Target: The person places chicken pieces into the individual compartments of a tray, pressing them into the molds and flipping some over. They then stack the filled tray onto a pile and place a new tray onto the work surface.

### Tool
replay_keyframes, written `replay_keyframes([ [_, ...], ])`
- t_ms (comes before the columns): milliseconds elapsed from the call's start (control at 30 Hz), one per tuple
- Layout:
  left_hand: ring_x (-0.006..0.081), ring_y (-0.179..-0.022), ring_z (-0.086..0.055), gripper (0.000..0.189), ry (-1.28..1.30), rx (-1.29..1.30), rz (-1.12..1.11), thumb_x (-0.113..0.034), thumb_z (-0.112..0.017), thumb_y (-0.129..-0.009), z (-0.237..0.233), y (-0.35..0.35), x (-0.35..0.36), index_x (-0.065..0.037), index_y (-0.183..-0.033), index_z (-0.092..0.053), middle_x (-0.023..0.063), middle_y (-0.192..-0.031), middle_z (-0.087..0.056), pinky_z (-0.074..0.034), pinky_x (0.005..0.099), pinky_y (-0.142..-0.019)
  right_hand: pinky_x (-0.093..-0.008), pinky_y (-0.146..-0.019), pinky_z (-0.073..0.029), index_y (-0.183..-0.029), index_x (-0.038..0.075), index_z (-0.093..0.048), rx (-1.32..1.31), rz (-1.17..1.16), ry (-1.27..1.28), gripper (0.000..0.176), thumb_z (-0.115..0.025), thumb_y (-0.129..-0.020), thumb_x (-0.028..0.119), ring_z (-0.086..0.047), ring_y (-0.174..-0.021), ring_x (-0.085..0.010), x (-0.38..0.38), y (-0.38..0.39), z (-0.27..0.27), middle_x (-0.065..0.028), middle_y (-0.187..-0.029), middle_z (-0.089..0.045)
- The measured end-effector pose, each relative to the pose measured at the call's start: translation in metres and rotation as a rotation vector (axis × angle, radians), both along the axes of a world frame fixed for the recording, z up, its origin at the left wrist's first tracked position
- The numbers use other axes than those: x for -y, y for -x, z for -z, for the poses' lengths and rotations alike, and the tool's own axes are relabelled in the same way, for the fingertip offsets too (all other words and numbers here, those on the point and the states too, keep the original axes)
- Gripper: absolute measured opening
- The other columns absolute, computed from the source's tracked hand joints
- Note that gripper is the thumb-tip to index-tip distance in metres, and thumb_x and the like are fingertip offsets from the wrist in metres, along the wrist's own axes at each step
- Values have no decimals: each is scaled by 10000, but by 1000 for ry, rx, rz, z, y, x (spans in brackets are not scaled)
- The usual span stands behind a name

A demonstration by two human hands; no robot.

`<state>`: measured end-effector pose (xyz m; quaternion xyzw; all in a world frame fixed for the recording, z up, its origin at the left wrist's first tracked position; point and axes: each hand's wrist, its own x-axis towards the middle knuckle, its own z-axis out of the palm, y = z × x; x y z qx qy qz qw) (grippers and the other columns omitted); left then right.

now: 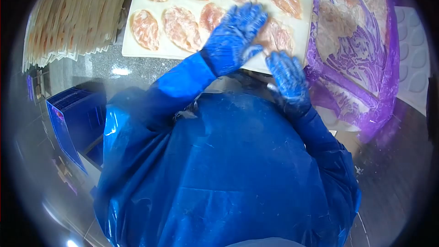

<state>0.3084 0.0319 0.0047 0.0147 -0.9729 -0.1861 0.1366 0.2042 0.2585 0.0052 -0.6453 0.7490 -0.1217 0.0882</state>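
Observation:
Pale raw meat pieces lie in two rows on a white sheet (171,54). My left hand (235,36), in a wet blue glove, lies flat with fingers spread over the lower row, partly covering one meat piece (211,17). Just right of it, my right hand (288,75), also gloved in blue, has its fingers stretched out, the tips at the lower edge of another piece (276,36). Neither hand is wrapped round anything. Whether the palms press on the meat is hidden.
At the upper left stands a thick stack of sheets (75,18) with their edges showing. To the right is a purple-lined container (388,50) of pale wet meat. A white moulded tray (411,59) lies beyond it. A blue crate (68,128) stands lower left.

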Motion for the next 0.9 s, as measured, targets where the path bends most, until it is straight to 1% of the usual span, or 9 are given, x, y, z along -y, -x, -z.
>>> replay_keyframes([
  [100, 296, -1494, -185, 677, -140, -10, 48, -386, -550, -954, 8, 12, -10, -139, -1531, -298, 100, -1606, -241, -133, 487, -1209, -493, -1187, -198, -1494, 97, -381, 38, 249, 264, 726, -633, -864, 354, -313, -1435, -316, 20, 12, -7, -134, -1547, -357],
  [267, 280, -1495, -185, 669, 135, 96, 71, -396, -540, -955, -19, 15, 7, -166, -1535, -300, 92, -1606, -244, -85, 459, -1226, -514, -1191, -150, -1500, 47, -346, 22, 88, -91, 778, -646, -849, 349, -254, -1465, -331, 10, 10, -15, -156, -1562, -321],
  [367, 282, -1493, -188, 680, 81, 106, 160, -391, -545, -954, 0, 20, -16, -121, -1529, -303, 106, -1604, -242, -104, 461, -1225, -508, -1191, -160, -1495, 69, -364, 20, 167, 161, 763, -647, -843, 347, -273, -1457, -326, 14, 20, -6, -142, -1560, -332],
  [500, 294, -1491, -192, 701, 36, 104, 152, -418, -522, -961, -4, 15, -5, -84, -1530, -284, 131, -1605, -227, -96, 471, -1225, -521, -1183, -179, -1476, 46, -387, 1, 104, 4, 704, -605, -868, 327, -297, -1440, -345, 5, 18, -10, -146, -1558, -334],
  [633, 328, -1488, -188, 713, -54, 45, 111, -460, -486, -968, 2, 11, -28, -69, -1527, -279, 168, -1592, -245, -85, 480, -1224, -532, -1178, -187, -1487, 24, -355, 106, 168, 291, 724, -582, -897, 376, -285, -1437, -379, 14, 25, -11, -184, -1554, -320],
  [767, 330, -1493, -168, 685, 48, 145, 232, -482, -459, -982, -9, 8, -23, -68, -1512, -327, 170, -1596, -233, -54, 477, -1224, -511, -1179, -206, -1521, 24, -277, 145, 84, 206, 773, -581, -912, 390, -264, -1447, -382, 20, 34, -2, -199, -1561, -298],
  [800, 327, -1495, -166, 669, -233, 69, 187, -478, -460, -987, -9, 7, -6, -68, -1504, -352, 163, -1604, -216, -50, 485, -1219, -498, -1183, -203, -1515, 30, -295, 214, 75, 247, 752, -583, -915, 381, -261, -1446, -384, 28, 42, -10, -196, -1559, -302],
  [833, 323, -1491, -185, 681, 60, 55, -48, -463, -481, -986, -24, 0, 4, -84, -1525, -309, 178, -1597, -227, -84, 504, -1209, -498, -1183, -203, -1515, 30, -295, 215, 69, 250, 752, -583, -915, 381, -261, -1446, -384, 44, 55, -18, -196, -1559, -302],
  [900, 341, -1488, -188, 729, 121, -156, -440, -467, -515, -970, 3, -9, 47, -104, -1546, -255, 193, -1593, -227, -116, 518, -1198, -469, -1193, -186, -1513, 62, -317, 54, -21, 381, 709, -568, -926, 370, -263, -1452, -348, 88, 82, -24, -163, -1564, -311],
])
